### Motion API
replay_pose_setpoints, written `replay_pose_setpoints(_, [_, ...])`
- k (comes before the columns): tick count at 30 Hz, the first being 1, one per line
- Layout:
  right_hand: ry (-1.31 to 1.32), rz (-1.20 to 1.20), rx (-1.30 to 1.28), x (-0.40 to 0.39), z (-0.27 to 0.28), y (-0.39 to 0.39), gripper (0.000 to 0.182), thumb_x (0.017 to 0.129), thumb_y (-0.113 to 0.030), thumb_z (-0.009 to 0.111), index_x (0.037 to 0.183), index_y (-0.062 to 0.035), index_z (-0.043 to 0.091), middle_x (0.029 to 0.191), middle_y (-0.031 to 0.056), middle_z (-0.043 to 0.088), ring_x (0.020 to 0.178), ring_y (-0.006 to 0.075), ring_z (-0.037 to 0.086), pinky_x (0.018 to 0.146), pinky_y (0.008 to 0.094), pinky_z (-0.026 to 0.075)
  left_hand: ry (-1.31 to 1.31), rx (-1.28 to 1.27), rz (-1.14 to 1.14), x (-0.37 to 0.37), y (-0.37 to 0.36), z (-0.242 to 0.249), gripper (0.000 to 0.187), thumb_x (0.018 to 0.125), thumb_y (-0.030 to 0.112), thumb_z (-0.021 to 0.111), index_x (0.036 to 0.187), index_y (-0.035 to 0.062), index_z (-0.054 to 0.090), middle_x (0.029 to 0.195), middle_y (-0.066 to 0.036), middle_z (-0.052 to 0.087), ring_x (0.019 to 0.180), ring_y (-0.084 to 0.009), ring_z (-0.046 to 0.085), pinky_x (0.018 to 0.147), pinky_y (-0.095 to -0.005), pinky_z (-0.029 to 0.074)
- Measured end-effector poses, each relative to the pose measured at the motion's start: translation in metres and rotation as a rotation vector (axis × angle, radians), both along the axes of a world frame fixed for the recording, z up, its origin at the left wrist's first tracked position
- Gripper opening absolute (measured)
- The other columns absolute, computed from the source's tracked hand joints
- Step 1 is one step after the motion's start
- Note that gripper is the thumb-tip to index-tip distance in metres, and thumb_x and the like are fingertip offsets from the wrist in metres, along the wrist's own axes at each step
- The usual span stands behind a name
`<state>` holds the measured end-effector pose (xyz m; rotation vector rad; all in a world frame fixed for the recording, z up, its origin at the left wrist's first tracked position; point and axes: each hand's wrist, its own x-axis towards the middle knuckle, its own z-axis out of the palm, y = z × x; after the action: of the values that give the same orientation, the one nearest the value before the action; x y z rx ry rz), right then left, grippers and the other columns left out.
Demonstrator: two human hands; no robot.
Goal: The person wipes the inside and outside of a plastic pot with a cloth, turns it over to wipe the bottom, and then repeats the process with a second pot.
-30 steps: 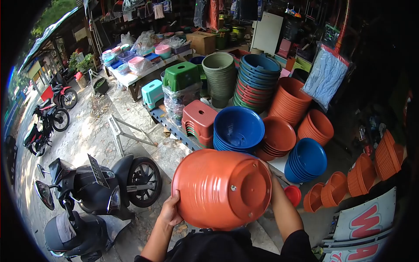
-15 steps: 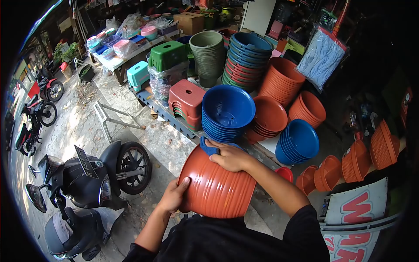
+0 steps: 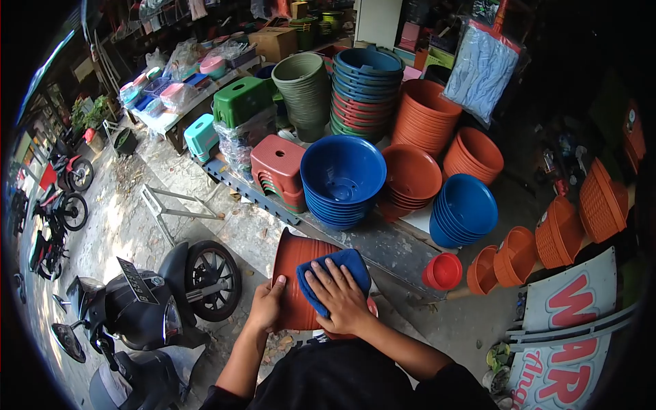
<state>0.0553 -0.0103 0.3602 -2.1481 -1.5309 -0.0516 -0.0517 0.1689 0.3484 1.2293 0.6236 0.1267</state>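
Observation:
A reddish-orange plastic plant pot [image 3: 292, 258] is held tilted in front of my body. My left hand [image 3: 267, 304] grips its left rim, thumb on the outer wall and the other fingers mostly hidden. A folded blue cloth [image 3: 354, 265] lies against the pot's ribbed side. Over the cloth, my right hand [image 3: 339, 302] presses with its fingers laid across it, holding it to the pot. Just beyond are a stack of blue pots [image 3: 343, 171] and a stack of orange pots [image 3: 413, 174].
A low dark platform [image 3: 389, 263] carries more stacked pots and red stools [image 3: 277, 160]. A small red pot [image 3: 443, 272] sits at its right end. Woven orange planters [image 3: 514, 256] line the right side. A parked motorbike [image 3: 137, 294] stands close on my left, beside a metal frame [image 3: 179, 208].
The pot has turned and sits lower. My right hand has moved from the far rim down onto its side, the cloth now spread under the palm. The view has shifted slightly.

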Motion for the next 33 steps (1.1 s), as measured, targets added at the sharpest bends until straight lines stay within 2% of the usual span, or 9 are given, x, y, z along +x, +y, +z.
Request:
replay_pose_setpoints(14, [-0.052,-0.174,0.186,-0.036,-0.092,-0.03,0.079,0.075,-0.044,0.062,0.144,-0.0113,0.041,0.153,0.0139,0.032,0.143,0.0341,0.023,0.115,0.0537,0.01,-0.105,-0.275,0.312,0.002,0.001,0.007,0.038,0.102,0.031,0.044,0.12,-0.002,0.054,0.111,-0.016,0.064,0.098,-0.0255,0.065,0.091,-0.0416,0.05])
replay_pose_setpoints(17, [-0.088,-0.242,0.377,-0.036,-0.112,-0.034,0.083,0.079,-0.039,0.057,0.149,-0.0049,0.027,0.154,0.0242,0.022,0.142,0.0467,0.017,0.112,0.0643,0.011,-0.102,-0.335,0.31,-0.001,0.0,0.015,0.04,0.102,0.031,0.043,0.125,-0.0014,0.05,0.117,-0.016,0.062,0.104,-0.0274,0.063,0.095,-0.045,0.048])
replay_pose_setpoints(20, [-0.008,-0.37,0.58,-0.03,-0.118,-0.033,0.079,0.082,-0.042,0.052,0.145,0.0001,0.031,0.151,0.0286,0.024,0.14,0.0489,0.02,0.11,0.0671,0.013,-0.109,-0.391,0.304,-0.006,0.004,0.006,0.043,0.102,0.033,0.042,0.129,-0.0006,0.048,0.124,-0.016,0.059,0.113,-0.0295,0.059,0.099,-0.0488,0.044])
replay_pose_setpoints(22, [0.0,-0.364,0.562,-0.021,-0.106,-0.037,0.084,0.084,-0.04,0.048,0.147,0.0065,0.018,0.152,0.0321,0.016,0.141,0.0504,0.015,0.113,0.0632,0.009,-0.105,-0.422,0.294,-0.009,0.008,0.003,0.046,0.102,0.035,0.041,0.132,0.0002,0.047,0.129,-0.016,0.057,0.119,-0.0312,0.055,0.103,-0.0518,0.041])
replay_pose_setpoints(24, [0.326,-0.367,0.779,-0.012,-0.085,-0.039,0.089,0.085,-0.042,0.045,0.147,0.0105,0.009,0.153,0.0309,0.013,0.143,0.0474,0.01,0.116,0.0547,0.007,-0.06,-0.481,0.266,-0.012,0.008,0.006,0.05,0.101,0.039,0.043,0.134,0.0019,0.046,0.132,-0.015,0.056,0.122,-0.0311,0.053,0.104,-0.0547,0.038])
replay_pose_setpoints(26, [0.529,-0.365,0.851,-0.004,-0.081,-0.046,0.079,0.086,-0.034,0.041,0.146,0.0128,0.018,0.156,0.0254,0.013,0.146,0.0372,0.009,0.118,0.043,0.007,-0.017,-0.5,0.273,-0.013,0.004,0.018,0.051,0.1,0.04,0.044,0.134,0.0025,0.046,0.131,-0.015,0.056,0.121,-0.0311,0.054,0.104,-0.0548,0.038])
replay_pose_setpoints(28, [1.204,-0.232,1.182,0.009,-0.077,-0.049,0.074,0.084,-0.032,0.046,0.143,0.008,0.028,0.148,0.0225,0.034,0.138,0.0347,0.033,0.114,0.0409,0.023,0.025,-0.521,0.28,-0.016,0.003,0.022,0.052,0.099,0.04,0.045,0.135,0.003,0.046,0.13,-0.015,0.057,0.12,-0.0311,0.055,0.103,-0.0549,0.039])
replay_pose_setpoints(31, [1.636,-0.275,1.215,0.043,-0.054,-0.071,0.066,0.083,-0.033,0.045,0.138,0.0027,0.041,0.136,0.0179,0.05,0.127,0.0298,0.047,0.109,0.0414,0.034,0.017,-0.526,0.237,-0.023,0.006,0.019,0.05,0.098,0.039,0.049,0.133,0.0028,0.047,0.127,-0.015,0.059,0.116,-0.0311,0.058,0.1,-0.0525,0.043])
replay_pose_setpoints(33, [1.827,-0.207,0.793,0.089,-0.045,-0.095,0.064,0.083,-0.032,0.046,0.137,0.0025,0.044,0.134,0.0169,0.053,0.124,0.0285,0.051,0.107,0.0403,0.037,-0.039,-0.371,0.151,-0.026,0.004,0.012,0.044,0.099,0.033,0.051,0.13,0.002,0.049,0.122,-0.013,0.061,0.109,-0.0279,0.062,0.096,-0.0474,0.048])
